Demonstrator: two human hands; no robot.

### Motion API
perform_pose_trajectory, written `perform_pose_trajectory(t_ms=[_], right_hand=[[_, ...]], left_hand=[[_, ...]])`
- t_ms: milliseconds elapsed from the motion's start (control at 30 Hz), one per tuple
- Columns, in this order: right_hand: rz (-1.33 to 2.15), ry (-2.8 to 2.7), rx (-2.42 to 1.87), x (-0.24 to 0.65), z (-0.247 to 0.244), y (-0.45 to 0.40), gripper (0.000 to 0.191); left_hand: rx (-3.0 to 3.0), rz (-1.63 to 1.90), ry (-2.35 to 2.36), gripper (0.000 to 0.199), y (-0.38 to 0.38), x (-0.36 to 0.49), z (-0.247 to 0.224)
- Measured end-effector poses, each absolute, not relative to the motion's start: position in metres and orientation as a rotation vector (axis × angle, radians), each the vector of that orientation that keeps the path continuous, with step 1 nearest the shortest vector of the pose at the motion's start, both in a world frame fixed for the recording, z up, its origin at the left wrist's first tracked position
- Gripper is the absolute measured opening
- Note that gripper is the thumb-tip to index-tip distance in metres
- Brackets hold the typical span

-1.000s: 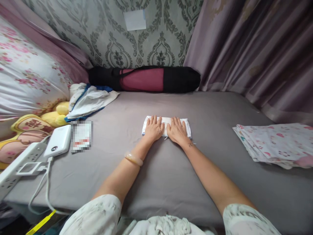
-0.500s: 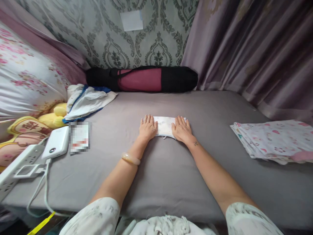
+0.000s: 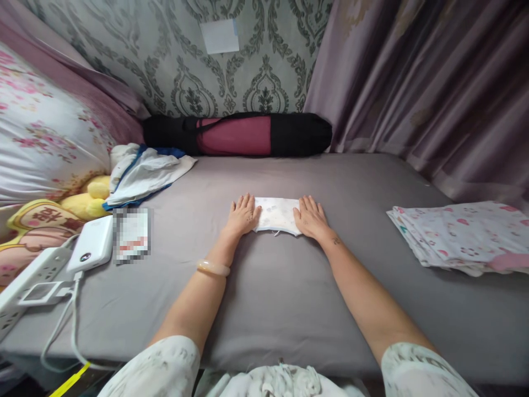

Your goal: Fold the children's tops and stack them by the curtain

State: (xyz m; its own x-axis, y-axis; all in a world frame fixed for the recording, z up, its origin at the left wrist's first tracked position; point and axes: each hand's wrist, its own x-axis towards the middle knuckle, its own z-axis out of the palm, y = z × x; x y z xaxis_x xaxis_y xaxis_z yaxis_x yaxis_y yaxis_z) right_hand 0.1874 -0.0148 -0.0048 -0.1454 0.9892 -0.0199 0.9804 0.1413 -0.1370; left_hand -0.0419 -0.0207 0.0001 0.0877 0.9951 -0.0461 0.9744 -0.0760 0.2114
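Observation:
A small white folded cloth with a faint pattern lies flat on the grey sheet, a short string showing at its near edge. My left hand rests palm down on the cloth's left end, fingers pointing forward and a little apart. At the right end lies my right hand, also palm down with its fingers spread. Neither hand grips anything. The cloth's two ends are partly hidden beneath the hands.
Folded patterned fabric lies at the right. At the back is a black and red long bag. On the left are a white and blue cloth, a white power bank, cables and a power strip.
My left hand has slid outward to the left and my right hand slightly to the right. More of the white cloth shows between them, and it looks flatter.

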Motion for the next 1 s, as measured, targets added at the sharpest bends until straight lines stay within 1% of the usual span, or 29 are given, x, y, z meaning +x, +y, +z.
perform_pose_trajectory(t_ms=[100,267,467,633,867,1000], right_hand=[[0.163,-2.308,-1.988,0.186,0.001,-0.016,0.062],[0.073,-2.296,-1.871,0.179,0.009,-0.017,0.060],[0.205,-2.348,-1.909,0.176,0.000,-0.017,0.061],[0.197,-2.361,-1.921,0.177,-0.002,-0.016,0.061],[0.145,-2.329,-1.907,0.171,0.011,-0.022,0.059],[0.137,-2.342,-1.828,0.160,0.018,-0.028,0.058]], left_hand=[[2.188,0.188,2.004,0.062,-0.022,-0.040,0.002],[2.412,0.366,2.023,0.058,-0.026,-0.028,0.007],[2.403,0.189,1.931,0.059,-0.029,-0.025,0.004],[2.376,0.156,1.923,0.060,-0.028,-0.027,0.003],[2.393,0.161,1.932,0.060,-0.028,-0.025,0.005],[2.493,0.271,1.933,0.059,-0.031,-0.016,0.009]])
